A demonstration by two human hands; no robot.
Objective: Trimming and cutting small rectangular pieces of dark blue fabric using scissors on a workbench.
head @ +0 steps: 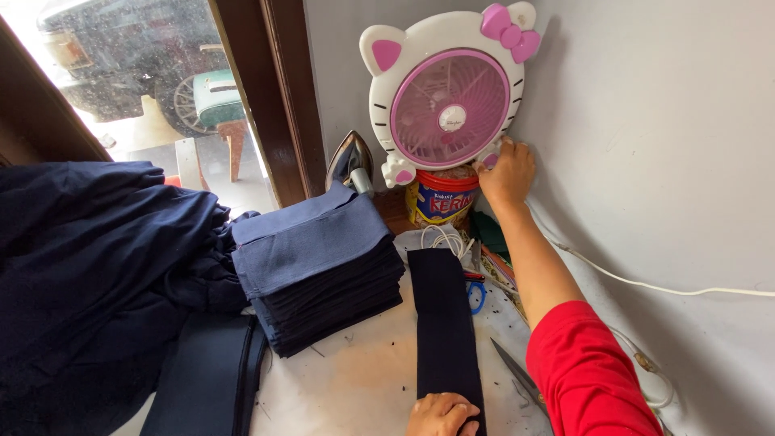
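Reaching up, the right hand (507,173) pinches the fan (446,97) at its lower edge, adjusting it; well below, the left hand (441,415) presses flat on the dark cloth strip (444,323), beside the folded stack (319,270).

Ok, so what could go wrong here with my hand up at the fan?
The fan sits on a tin, a narrow base; the right hand pressing at its lower edge could tip it.

The white cord trails along the wall by the right arm, so a sleeve might snag it and drag the fan.

Scissors lie open-bladed beside the dark strip that the left hand holds down; reaching back blind could meet the blade.
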